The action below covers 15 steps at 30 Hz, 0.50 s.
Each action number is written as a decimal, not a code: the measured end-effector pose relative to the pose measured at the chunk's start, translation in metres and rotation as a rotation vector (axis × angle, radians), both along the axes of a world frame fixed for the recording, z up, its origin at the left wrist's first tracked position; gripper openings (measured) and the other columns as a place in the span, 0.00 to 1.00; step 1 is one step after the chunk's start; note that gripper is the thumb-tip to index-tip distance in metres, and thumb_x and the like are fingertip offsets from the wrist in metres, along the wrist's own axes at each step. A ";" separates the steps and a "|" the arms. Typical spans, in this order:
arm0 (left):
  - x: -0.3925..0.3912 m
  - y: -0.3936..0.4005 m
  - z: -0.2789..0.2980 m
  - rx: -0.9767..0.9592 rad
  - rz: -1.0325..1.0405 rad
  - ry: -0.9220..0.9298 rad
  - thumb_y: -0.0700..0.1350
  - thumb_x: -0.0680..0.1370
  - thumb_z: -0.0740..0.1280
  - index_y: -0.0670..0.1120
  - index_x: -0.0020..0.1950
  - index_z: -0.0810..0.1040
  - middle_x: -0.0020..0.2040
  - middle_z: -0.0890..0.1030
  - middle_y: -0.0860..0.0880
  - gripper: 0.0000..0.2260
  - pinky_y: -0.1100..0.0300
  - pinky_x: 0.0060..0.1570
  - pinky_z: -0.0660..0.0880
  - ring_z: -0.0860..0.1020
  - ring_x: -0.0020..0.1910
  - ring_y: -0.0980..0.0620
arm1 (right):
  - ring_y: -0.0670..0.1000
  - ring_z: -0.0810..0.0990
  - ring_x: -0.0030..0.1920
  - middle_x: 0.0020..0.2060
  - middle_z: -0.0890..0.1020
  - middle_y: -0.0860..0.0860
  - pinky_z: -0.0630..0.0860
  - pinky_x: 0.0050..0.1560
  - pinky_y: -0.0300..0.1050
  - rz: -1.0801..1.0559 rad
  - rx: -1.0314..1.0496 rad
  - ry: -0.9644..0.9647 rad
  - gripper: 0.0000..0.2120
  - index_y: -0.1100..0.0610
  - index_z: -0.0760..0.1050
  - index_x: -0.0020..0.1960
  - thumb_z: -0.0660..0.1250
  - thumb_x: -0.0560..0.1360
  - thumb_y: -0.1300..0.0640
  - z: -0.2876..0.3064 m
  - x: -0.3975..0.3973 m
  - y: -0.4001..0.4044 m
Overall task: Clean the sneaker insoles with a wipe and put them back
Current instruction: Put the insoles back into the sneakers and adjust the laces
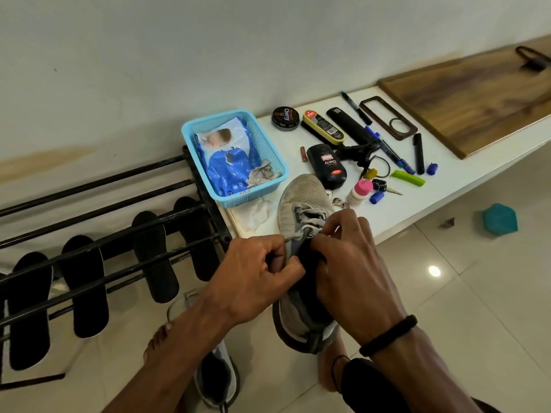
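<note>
The sneaker is grey knit cloth, worn and matt. The basket is light-blue plastic mesh; the wipe pack inside is glossy film. The rack is black metal bars. The board is dark grained wood, the worktop smooth white, the floor glossy tile.

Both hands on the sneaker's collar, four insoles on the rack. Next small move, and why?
Probably spread the collar wider. The left hand and right hand pinch the opening of the grey sneaker at the laces, and its mouth looks dark and narrow. The four insoles lie across the rack bars, none in hand.
</note>
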<state>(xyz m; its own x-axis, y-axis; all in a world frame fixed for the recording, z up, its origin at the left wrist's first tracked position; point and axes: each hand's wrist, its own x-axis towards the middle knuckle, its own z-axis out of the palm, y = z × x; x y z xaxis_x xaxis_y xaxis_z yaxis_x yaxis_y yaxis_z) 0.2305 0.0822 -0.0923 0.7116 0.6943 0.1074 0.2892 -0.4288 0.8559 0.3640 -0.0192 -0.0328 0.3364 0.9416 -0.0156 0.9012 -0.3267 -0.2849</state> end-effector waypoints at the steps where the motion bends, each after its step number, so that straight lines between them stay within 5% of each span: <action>1: 0.000 0.000 0.000 0.003 -0.011 0.007 0.52 0.75 0.69 0.47 0.33 0.73 0.27 0.74 0.51 0.15 0.66 0.29 0.71 0.74 0.28 0.52 | 0.53 0.69 0.57 0.58 0.71 0.53 0.77 0.46 0.46 0.000 0.079 -0.001 0.12 0.52 0.83 0.51 0.64 0.75 0.50 -0.002 0.000 0.001; 3: 0.000 0.000 0.001 0.012 -0.033 0.025 0.53 0.75 0.68 0.48 0.33 0.71 0.26 0.71 0.52 0.15 0.67 0.29 0.68 0.70 0.27 0.56 | 0.54 0.74 0.54 0.55 0.75 0.54 0.79 0.40 0.46 -0.016 0.226 -0.017 0.09 0.54 0.84 0.43 0.66 0.73 0.51 -0.008 0.001 0.002; 6: 0.000 0.001 0.003 -0.011 -0.053 0.049 0.52 0.75 0.68 0.47 0.33 0.69 0.27 0.71 0.50 0.15 0.65 0.29 0.67 0.69 0.27 0.57 | 0.49 0.74 0.53 0.55 0.75 0.51 0.80 0.40 0.45 -0.044 0.328 0.010 0.03 0.52 0.84 0.46 0.75 0.72 0.54 -0.017 0.007 0.000; 11: -0.002 0.005 0.003 -0.101 -0.104 0.050 0.54 0.76 0.67 0.52 0.34 0.68 0.30 0.76 0.48 0.14 0.47 0.33 0.78 0.80 0.31 0.48 | 0.42 0.74 0.40 0.47 0.75 0.44 0.78 0.36 0.43 -0.143 0.398 0.059 0.10 0.49 0.81 0.53 0.74 0.73 0.49 -0.021 0.013 -0.003; 15: 0.001 0.006 0.001 -0.113 -0.088 0.084 0.60 0.77 0.64 0.49 0.37 0.73 0.32 0.79 0.49 0.17 0.44 0.37 0.78 0.81 0.33 0.48 | 0.39 0.74 0.33 0.34 0.76 0.40 0.67 0.33 0.35 -0.280 0.287 0.020 0.23 0.46 0.75 0.60 0.71 0.70 0.37 -0.014 0.020 -0.005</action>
